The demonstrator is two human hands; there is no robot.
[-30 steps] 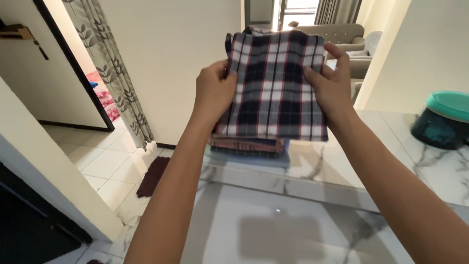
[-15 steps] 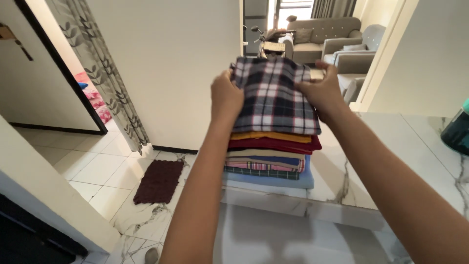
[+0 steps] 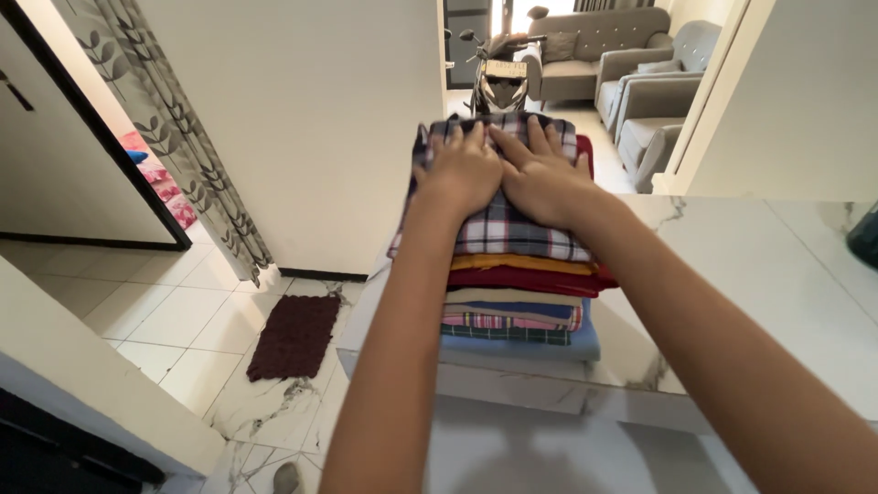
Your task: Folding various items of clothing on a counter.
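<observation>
Your forearms run up from the bottom edge to a stack of folded clothes (image 3: pixel 514 302) at the near-left corner of the white marble counter (image 3: pixel 750 302). Directly under your palms, on top of that stack, lies the plaid shirt (image 3: pixel 508 229), its long axis running away from you. Your left hand (image 3: pixel 462 169) and right hand (image 3: pixel 541 176) lie side by side, touching, fingers (image 3: pixel 535 137) flat and spread, pressing down and gripping nothing; both are equally near. Below left, a dark red mat (image 3: pixel 294 335) lies on the tiled floor. Farther off stand a leaf-patterned curtain (image 3: pixel 183 137), a parked scooter (image 3: pixel 501 78) and a grey sofa (image 3: pixel 585 50).
</observation>
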